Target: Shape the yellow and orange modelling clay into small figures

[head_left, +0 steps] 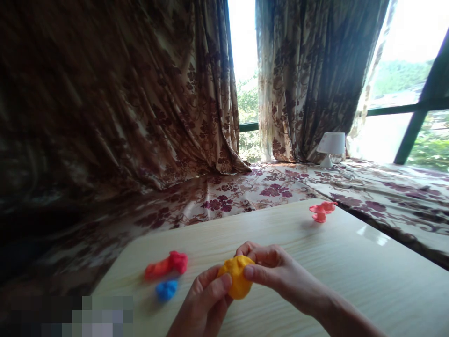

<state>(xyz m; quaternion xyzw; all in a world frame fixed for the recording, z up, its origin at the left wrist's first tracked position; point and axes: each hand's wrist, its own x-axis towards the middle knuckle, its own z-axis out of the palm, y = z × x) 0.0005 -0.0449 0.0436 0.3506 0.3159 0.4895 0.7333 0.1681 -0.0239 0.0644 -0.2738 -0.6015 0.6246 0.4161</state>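
Note:
A yellow lump of modelling clay is held above the table, pinched between both hands. My left hand grips its left side with the thumb pressed on the front. On the right edge, my right hand squeezes it between thumb and fingers; some fingertips are hidden behind the clay. Left of my hands lies a blue lump of clay. Just beyond it rest an orange-red clay piece and a crimson clay lump, touching each other.
The pale wood-grain table spreads under my hands. Near its far right corner stands a coral-coloured shaped piece. Beyond are a flowered cloth surface, a small white lamp and long patterned curtains by windows.

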